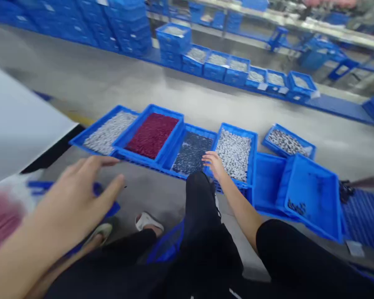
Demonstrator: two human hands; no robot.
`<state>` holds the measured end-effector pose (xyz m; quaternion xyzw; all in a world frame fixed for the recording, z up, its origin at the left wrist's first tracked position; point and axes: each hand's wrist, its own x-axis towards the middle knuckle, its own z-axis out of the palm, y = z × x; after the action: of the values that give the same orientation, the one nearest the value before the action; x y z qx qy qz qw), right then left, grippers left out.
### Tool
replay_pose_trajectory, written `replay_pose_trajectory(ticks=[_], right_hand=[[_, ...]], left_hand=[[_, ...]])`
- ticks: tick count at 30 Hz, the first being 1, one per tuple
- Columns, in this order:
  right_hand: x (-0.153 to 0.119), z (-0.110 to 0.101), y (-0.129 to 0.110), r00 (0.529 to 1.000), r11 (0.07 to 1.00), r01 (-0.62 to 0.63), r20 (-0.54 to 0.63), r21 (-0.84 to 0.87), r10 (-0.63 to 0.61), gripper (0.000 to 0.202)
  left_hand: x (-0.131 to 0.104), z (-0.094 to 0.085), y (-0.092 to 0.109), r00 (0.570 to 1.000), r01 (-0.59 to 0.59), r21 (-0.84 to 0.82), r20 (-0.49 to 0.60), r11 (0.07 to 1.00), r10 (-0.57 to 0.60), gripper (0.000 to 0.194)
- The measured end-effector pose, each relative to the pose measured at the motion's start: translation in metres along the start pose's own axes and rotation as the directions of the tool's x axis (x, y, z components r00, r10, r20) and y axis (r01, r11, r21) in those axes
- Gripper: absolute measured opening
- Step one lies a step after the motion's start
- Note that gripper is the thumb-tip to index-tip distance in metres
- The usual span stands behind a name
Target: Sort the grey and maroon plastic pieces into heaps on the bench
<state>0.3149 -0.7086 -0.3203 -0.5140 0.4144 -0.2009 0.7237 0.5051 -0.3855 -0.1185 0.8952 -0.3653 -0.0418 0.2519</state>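
Dark-piece crate: right hand near rim, left hand leftward; both open, empty. Red-piece crate adjoining, presumably segregating colours.

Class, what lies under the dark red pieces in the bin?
The blue bin shows its walls around the dark red pieces; they hide its floor and anything beneath.

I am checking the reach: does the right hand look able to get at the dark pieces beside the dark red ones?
Probably yes: the right hand appears close to the right side of the dark pieces, which lie uncovered. The knee seems to block only their near corner.
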Motion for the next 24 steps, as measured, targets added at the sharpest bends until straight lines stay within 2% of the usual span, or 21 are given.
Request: replay_pose_trajectory(ticks=[1, 3, 4, 6, 8, 12, 14, 16, 18, 20, 21, 23, 24], right_hand=[[0.011, -0.036, 0.010, 0.993, 0.999, -0.012, -0.117, -0.035, 0.008, 0.035], [0.029, -0.100, 0.030, 0.953, 0.992, -0.055, -0.301, -0.109, 0.020, 0.043], [0.036, -0.127, 0.041, 0.929, 0.986, -0.081, -0.369, -0.145, 0.022, 0.044], [0.051, -0.172, 0.062, 0.885, 0.969, -0.125, -0.466, -0.211, 0.013, 0.042], [0.070, -0.206, 0.084, 0.855, 0.950, -0.155, -0.519, -0.271, -0.009, 0.040], [0.131, -0.255, 0.122, 0.843, 0.906, -0.161, -0.532, -0.392, -0.080, 0.041], [0.173, -0.275, 0.137, 0.851, 0.881, -0.135, -0.509, -0.453, -0.131, 0.043], [0.219, -0.295, 0.148, 0.857, 0.854, -0.097, -0.480, -0.511, -0.189, 0.047], [0.267, -0.313, 0.154, 0.854, 0.825, -0.060, -0.457, -0.562, -0.249, 0.055], [0.312, -0.330, 0.159, 0.845, 0.797, -0.034, -0.444, -0.603, -0.299, 0.062], [0.334, -0.337, 0.161, 0.841, 0.784, -0.027, -0.438, -0.620, -0.317, 0.064], [0.373, -0.347, 0.167, 0.840, 0.764, -0.022, -0.426, -0.645, -0.336, 0.064], [0.390, -0.349, 0.172, 0.845, 0.752, -0.021, -0.413, -0.659, -0.339, 0.063]], left_hand=[[0.023, 0.024, 0.015, 0.998, -0.053, -0.014, 0.041, 0.998, 0.054, 0.038], [0.063, 0.086, 0.041, 0.987, -0.121, -0.088, 0.093, 0.989, 0.130, 0.038], [0.081, 0.122, 0.051, 0.980, -0.133, -0.115, 0.130, 0.984, 0.148, 0.042], [0.110, 0.197, 0.069, 0.937, -0.155, -0.153, 0.291, 0.976, 0.195, 0.048], [0.132, 0.273, 0.083, 0.853, -0.201, -0.184, 0.450, 0.962, 0.265, 0.056], [0.164, 0.413, 0.113, 0.715, -0.286, -0.212, 0.602, 0.934, 0.355, 0.053], [0.184, 0.478, 0.131, 0.669, -0.320, -0.240, 0.628, 0.916, 0.398, 0.050], [0.210, 0.540, 0.150, 0.644, -0.341, -0.265, 0.633, 0.902, 0.430, 0.052], [0.244, 0.596, 0.169, 0.641, -0.351, -0.278, 0.625, 0.894, 0.446, 0.056], [0.282, 0.645, 0.185, 0.659, -0.351, -0.286, 0.601, 0.892, 0.452, 0.060], [0.300, 0.666, 0.192, 0.682, -0.346, -0.296, 0.573, 0.891, 0.455, 0.061], [0.333, 0.704, 0.203, 0.780, -0.291, -0.390, 0.432, 0.874, 0.452, 0.056], [0.345, 0.720, 0.206, 0.808, -0.274, -0.430, 0.382, 0.861, 0.448, 0.054]])
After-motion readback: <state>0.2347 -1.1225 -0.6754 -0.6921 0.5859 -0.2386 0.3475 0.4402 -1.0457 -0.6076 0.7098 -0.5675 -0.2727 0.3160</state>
